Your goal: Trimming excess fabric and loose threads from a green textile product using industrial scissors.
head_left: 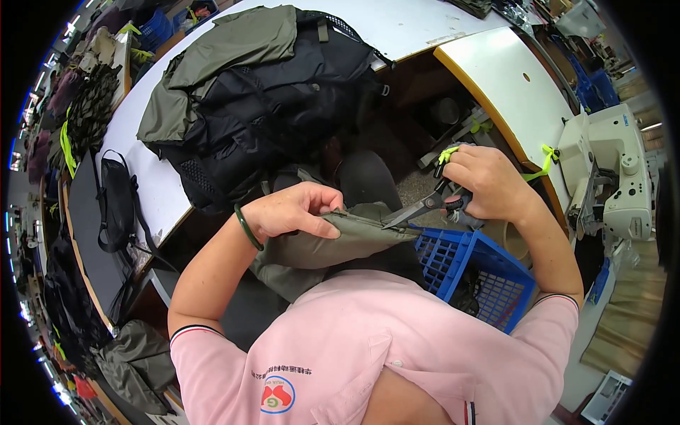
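- Head view: a long white worktable (152,180) is seen curving along the person's left, and a heap of black and olive-green fabric bags (262,92) is piled on it.
- A white sewing machine (613,177) is set at the far right, beside a second white tabletop (506,81).
- A blue plastic lattice basket (471,273) is placed low, just below the right hand and close against the pink shirt.
- An olive-green fabric pouch piece (340,237) is held between the two hands, in front of the chest and above the lap.
- The left hand (294,209), with a dark green bangle (248,228) at the wrist, is closed in a pinch on the pouch's upper edge, fingers curled down over the cloth.
- The right hand (489,184) is wrapped around the handles of small grey metal thread snips (425,207); the blades are pointed left and appear slightly parted, with their tips touching the pouch's right corner.
- A yellow-green strip (448,153) is seen at the right hand's fingertips.
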A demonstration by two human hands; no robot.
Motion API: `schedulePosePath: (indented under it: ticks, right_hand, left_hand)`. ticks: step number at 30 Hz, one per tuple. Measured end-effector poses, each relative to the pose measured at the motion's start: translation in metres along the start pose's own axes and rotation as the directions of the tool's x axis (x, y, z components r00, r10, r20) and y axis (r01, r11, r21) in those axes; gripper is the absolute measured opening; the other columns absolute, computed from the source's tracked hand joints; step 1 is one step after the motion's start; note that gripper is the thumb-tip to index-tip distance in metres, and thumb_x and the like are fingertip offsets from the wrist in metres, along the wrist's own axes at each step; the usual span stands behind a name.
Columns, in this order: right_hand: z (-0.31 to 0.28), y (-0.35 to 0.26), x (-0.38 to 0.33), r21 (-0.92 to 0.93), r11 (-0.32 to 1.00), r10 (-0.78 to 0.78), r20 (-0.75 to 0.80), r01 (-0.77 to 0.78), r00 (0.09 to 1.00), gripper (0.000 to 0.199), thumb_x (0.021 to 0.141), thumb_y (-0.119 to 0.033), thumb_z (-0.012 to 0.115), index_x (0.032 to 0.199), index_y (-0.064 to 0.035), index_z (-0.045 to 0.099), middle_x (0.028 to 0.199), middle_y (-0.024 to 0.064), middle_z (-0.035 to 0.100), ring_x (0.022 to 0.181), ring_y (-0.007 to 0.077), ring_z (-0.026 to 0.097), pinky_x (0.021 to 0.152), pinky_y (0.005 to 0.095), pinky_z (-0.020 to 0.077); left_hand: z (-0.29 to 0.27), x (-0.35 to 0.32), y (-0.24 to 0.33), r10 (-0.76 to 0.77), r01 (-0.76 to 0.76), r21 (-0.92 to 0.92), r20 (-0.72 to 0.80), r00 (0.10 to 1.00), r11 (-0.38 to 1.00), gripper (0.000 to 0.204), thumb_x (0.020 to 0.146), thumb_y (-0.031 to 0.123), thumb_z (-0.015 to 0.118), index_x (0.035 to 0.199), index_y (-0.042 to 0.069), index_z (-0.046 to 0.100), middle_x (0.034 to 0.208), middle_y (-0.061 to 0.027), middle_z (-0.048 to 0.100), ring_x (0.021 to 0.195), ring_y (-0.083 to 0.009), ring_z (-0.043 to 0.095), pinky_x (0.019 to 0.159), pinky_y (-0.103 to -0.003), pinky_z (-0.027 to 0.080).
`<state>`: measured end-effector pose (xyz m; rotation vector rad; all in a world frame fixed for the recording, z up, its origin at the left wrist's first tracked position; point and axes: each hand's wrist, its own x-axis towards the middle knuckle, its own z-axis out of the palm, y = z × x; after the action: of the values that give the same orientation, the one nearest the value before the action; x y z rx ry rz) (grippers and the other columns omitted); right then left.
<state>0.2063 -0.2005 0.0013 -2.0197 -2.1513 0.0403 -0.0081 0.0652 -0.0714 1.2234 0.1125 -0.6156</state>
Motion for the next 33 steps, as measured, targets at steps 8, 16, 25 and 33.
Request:
schedulePosePath:
  ticks: [8, 16, 25, 33]
  right_hand:
    - [-0.003, 0.001, 0.005, -0.045, 0.999, -0.024, 0.031, 0.026, 0.999, 0.029, 0.062, -0.010, 0.078, 0.083, -0.0059, 0.058, 0.081, 0.0091, 0.057, 0.082, 0.0287, 0.060, 0.071, 0.0376, 0.0516]
    - [-0.003, 0.002, 0.009, -0.067, 0.996, -0.049, 0.032, 0.051, 0.998, 0.027, 0.064, -0.011, 0.078, 0.080, -0.0069, 0.056, 0.079, 0.0077, 0.057, 0.080, 0.0269, 0.060, 0.070, 0.0364, 0.0513]
    - [0.002, 0.005, 0.005, -0.087, 0.996, -0.035, 0.012, 0.036, 0.999, 0.026, 0.065, -0.011, 0.079, 0.076, -0.0078, 0.055, 0.077, 0.0064, 0.057, 0.078, 0.0255, 0.061, 0.066, 0.0353, 0.0518]
    - [0.014, 0.003, -0.007, -0.016, 0.999, 0.044, -0.007, -0.044, 0.999, 0.029, 0.067, -0.018, 0.081, 0.079, -0.0059, 0.058, 0.075, 0.0086, 0.060, 0.075, 0.0274, 0.064, 0.064, 0.0368, 0.0520]
  left_hand:
    - [0.001, 0.000, 0.000, 0.009, -0.009, 0.018, 0.013, 1.000, 1.000, 0.020, 0.077, 0.007, 0.076, 0.078, 0.008, 0.056, 0.072, 0.0087, 0.048, 0.068, -0.0026, 0.045, 0.063, -0.021, 0.036]
    - [0.000, 0.001, -0.002, 0.021, -0.022, 0.027, 0.021, 1.000, 0.999, 0.019, 0.078, 0.006, 0.076, 0.078, 0.008, 0.057, 0.072, 0.0088, 0.049, 0.067, -0.0023, 0.044, 0.062, -0.021, 0.036]
    - [-0.001, 0.001, -0.004, 0.030, -0.030, 0.008, 0.016, 0.999, 1.000, 0.019, 0.078, 0.006, 0.076, 0.079, 0.008, 0.058, 0.071, 0.0083, 0.050, 0.066, -0.0024, 0.045, 0.062, -0.021, 0.036]
    - [0.001, 0.000, -0.004, 0.034, -0.034, -0.006, 0.008, 0.999, 0.999, 0.019, 0.078, 0.006, 0.076, 0.080, 0.008, 0.057, 0.072, 0.0084, 0.051, 0.067, -0.0023, 0.045, 0.063, -0.021, 0.037]
